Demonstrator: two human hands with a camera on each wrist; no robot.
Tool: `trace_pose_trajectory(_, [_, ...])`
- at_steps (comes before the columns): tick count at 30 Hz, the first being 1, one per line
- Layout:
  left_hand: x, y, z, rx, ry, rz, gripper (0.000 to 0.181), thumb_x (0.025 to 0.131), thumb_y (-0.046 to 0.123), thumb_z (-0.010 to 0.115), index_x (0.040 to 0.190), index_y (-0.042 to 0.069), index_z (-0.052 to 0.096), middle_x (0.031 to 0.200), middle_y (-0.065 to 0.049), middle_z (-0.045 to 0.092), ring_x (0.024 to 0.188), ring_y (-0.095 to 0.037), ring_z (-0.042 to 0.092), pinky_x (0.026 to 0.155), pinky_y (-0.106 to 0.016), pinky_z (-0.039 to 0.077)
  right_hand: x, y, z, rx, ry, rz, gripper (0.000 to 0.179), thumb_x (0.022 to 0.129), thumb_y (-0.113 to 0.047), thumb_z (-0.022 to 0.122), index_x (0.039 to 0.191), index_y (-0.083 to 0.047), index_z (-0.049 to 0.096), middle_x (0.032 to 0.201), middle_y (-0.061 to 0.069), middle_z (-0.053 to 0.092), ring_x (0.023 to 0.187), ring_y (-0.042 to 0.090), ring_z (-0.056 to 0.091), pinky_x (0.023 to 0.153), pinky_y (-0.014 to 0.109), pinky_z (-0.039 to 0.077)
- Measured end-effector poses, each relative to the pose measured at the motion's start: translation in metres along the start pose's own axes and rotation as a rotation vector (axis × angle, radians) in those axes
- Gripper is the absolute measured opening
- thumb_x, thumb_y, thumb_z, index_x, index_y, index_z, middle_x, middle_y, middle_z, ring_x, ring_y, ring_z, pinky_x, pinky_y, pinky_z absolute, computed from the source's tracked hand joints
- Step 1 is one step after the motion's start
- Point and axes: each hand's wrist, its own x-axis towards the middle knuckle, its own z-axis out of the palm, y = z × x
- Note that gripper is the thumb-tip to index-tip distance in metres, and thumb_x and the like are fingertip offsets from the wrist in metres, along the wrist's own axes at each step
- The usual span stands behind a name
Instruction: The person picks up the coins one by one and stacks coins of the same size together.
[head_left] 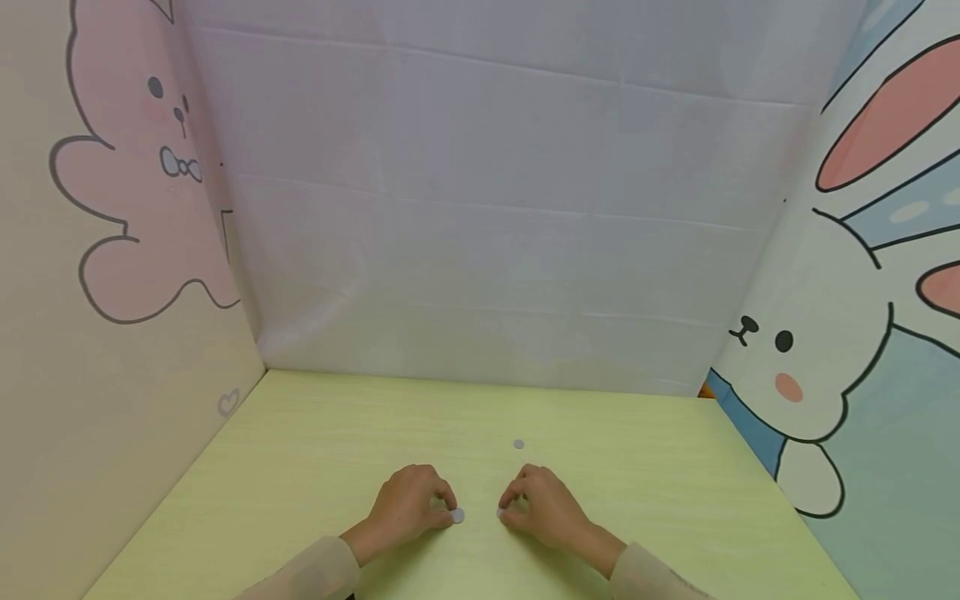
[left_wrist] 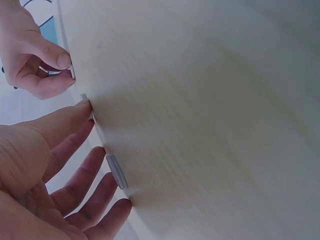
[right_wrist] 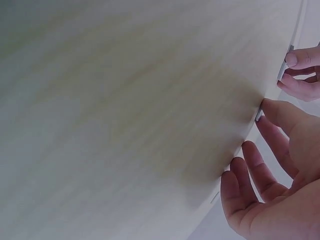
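My left hand pinches a flat grey disc at the tabletop, between thumb and index finger. Beside its other fingers in the left wrist view stand a couple of stacked grey discs, which the hand hides from the head view. Across a short gap, my right hand holds another grey disc by thumb and index finger, mostly covered by the fingertips. Its remaining fingers rest on the table in the right wrist view. One more grey disc lies flat just beyond the right hand.
The pale yellow tabletop meets a white cloth backdrop at the back. Panels with cartoon drawings stand along both sides, a pink figure on the left and a white rabbit on the right.
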Motion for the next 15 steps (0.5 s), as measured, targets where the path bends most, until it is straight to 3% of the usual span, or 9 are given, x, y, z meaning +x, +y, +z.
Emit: trace_pose_trajectory(15, [0.0000, 0.0023, 0.0000, -0.006, -0.004, -0.015, 0.013, 0.079, 0.027, 0.096, 0.083, 0.023, 0.084, 0.087, 0.008, 0.071, 0.078, -0.008, 0.054, 0.067, -0.026, 0.047, -0.0050, -0.0006, 0.0038, -0.056, -0.007, -0.039, 0.006, 0.089, -0.027, 0.088, 0.090, -0.023, 0.083, 0.094, -0.013, 0.064, 0.089, 0.007, 0.054, 0.078, 0.028, 0.051])
